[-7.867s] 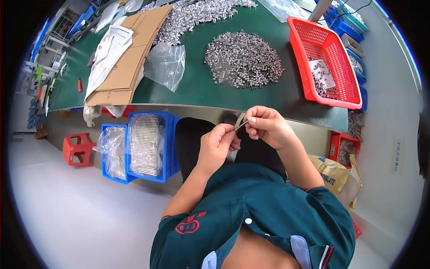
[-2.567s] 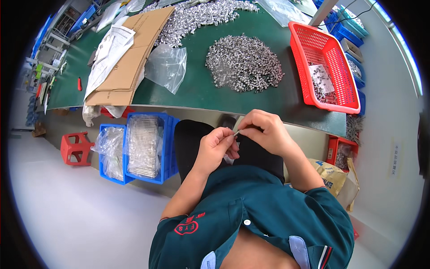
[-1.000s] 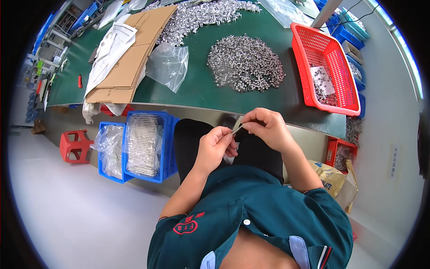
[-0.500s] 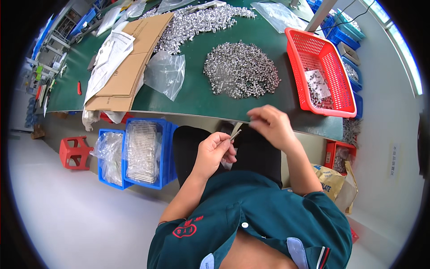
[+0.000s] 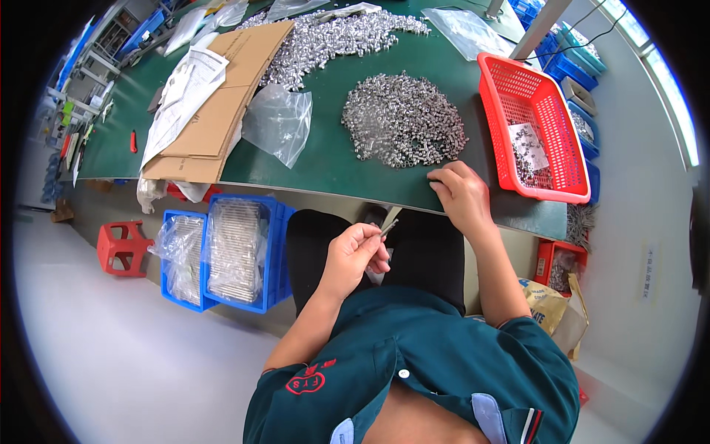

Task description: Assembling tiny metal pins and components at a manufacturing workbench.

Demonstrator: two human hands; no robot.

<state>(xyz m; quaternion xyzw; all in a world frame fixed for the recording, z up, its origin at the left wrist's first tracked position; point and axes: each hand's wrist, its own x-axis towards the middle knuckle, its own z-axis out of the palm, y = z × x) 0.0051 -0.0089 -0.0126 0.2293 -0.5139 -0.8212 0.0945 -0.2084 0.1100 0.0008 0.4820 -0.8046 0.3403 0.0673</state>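
Note:
My left hand (image 5: 355, 250) is closed above my lap and pinches a thin metal rod (image 5: 389, 228) between thumb and fingers. The rod's end points up and to the right. My right hand (image 5: 462, 196) is over the near edge of the green table, its fingers bent together; whatever they may hold is too small to make out. Just beyond that hand lies a round pile of small metal rings (image 5: 403, 118). The right hand is also close to a red plastic basket (image 5: 510, 166), which holds some small metal pieces and a paper slip.
Farther back on the green table (image 5: 325, 174) lies a bigger heap of shiny metal parts (image 5: 325, 44). Flattened cardboard (image 5: 222, 118), papers and a clear plastic bag (image 5: 279, 122) are at left. Below stand blue crates (image 5: 277, 237) and a red stool (image 5: 122, 248).
My right hand has moved forward and right, away from the rod to the table's edge near the pile. My left hand stays nearly in place with the rod.

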